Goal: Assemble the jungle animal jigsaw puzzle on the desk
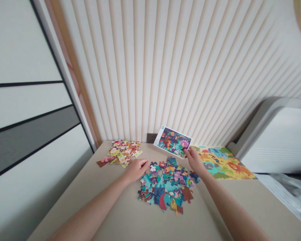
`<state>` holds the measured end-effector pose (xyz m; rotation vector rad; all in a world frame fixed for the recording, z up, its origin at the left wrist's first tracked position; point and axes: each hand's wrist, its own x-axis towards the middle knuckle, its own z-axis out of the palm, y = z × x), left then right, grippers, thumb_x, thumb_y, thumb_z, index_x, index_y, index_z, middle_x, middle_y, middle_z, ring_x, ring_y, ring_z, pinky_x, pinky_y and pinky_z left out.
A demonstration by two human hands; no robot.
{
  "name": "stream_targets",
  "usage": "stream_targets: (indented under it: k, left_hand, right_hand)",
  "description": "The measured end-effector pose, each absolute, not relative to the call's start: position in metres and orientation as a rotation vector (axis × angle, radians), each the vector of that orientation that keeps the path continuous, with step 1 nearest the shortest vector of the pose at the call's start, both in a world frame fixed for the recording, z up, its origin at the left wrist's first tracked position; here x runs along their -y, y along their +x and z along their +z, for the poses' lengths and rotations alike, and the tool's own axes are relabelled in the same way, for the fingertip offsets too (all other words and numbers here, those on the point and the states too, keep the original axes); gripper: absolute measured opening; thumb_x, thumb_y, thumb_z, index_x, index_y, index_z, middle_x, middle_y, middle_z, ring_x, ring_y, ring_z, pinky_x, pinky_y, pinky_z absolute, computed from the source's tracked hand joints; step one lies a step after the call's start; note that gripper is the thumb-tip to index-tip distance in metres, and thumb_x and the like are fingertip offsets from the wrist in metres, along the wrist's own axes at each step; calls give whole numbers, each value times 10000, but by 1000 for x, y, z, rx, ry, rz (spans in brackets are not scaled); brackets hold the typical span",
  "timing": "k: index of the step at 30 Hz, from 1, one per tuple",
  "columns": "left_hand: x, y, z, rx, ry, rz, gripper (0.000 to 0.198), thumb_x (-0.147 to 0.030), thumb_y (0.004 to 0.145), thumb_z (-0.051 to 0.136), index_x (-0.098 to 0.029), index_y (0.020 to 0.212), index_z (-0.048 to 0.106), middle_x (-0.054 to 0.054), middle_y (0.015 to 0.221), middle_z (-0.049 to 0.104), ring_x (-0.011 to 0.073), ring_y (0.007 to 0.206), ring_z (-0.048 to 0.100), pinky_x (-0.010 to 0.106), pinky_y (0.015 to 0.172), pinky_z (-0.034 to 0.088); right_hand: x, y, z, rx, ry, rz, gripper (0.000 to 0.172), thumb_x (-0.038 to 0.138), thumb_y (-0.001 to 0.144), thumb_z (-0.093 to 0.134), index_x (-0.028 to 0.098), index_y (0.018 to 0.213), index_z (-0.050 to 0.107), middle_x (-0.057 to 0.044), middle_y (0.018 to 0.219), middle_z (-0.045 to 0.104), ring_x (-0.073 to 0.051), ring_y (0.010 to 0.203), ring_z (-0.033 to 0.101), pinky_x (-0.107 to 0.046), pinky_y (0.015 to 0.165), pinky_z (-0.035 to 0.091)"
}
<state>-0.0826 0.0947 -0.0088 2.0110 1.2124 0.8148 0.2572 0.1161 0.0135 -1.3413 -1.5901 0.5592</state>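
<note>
My right hand point(193, 159) grips the lower right corner of a picture card point(174, 141) with a dark, colourful scene and a white border. The card is tilted up near the wall. My left hand point(137, 169) is closed at the upper left edge of a heap of blue, teal and purple puzzle pieces point(165, 185); whether its fingers hold anything is too small to tell. Farther left lies a second heap of red, yellow and cream pieces point(122, 152).
Right of my right hand lies a yellow animal picture point(223, 162) on the table point(110, 204). A black socket point(151, 138) is on the ribbed wall behind. Clear plastic wrapping point(292, 190) and a large white object point(278, 144) stand at the right.
</note>
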Motion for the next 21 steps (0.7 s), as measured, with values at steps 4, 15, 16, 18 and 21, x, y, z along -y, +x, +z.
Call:
stream_targets:
  k: [4, 15, 16, 18, 21]
  left_hand:
    - [-94, -84, -7, -1202, 2054, 791, 470, -519, 996, 427, -205, 769, 692, 6, 653, 712, 177, 605, 637, 265, 608, 383]
    - [-95, -85, -8, -1212, 2093, 794, 442, -484, 996, 426, -210, 746, 666, 3, 655, 708, 170, 605, 617, 266, 600, 360]
    - [-95, -84, -8, -1209, 2094, 797, 443, -484, 997, 424, -210, 743, 664, 3, 653, 706, 171, 608, 619, 267, 603, 362]
    - [-94, -84, -6, -1204, 2088, 803, 448, -486, 995, 421, -211, 729, 653, 5, 649, 703, 171, 605, 619, 271, 605, 365]
    - [-93, -84, -4, -1206, 2076, 808, 452, -499, 986, 429, -213, 698, 628, 6, 642, 698, 169, 598, 615, 274, 601, 363]
  right_hand:
    - [-151, 239, 12, 1692, -1561, 494, 294, 466, 954, 499, 206, 1063, 583, -29, 782, 713, -206, 719, 652, -282, 654, 447]
    - [-182, 228, -1, 1565, -1824, 387, 308, 360, 968, 514, 176, 1208, 571, -105, 936, 754, -239, 861, 702, -288, 718, 435]
    - [-184, 228, -1, 1557, -1834, 388, 325, 359, 962, 527, 173, 1225, 566, -109, 944, 754, -243, 871, 703, -291, 726, 439]
    - [-186, 226, -3, 1542, -1847, 387, 347, 360, 961, 529, 169, 1249, 556, -114, 949, 752, -251, 880, 704, -298, 733, 443]
    - [-187, 223, -8, 1526, -1857, 391, 348, 355, 978, 490, 157, 1259, 548, -126, 958, 750, -252, 884, 706, -300, 729, 448]
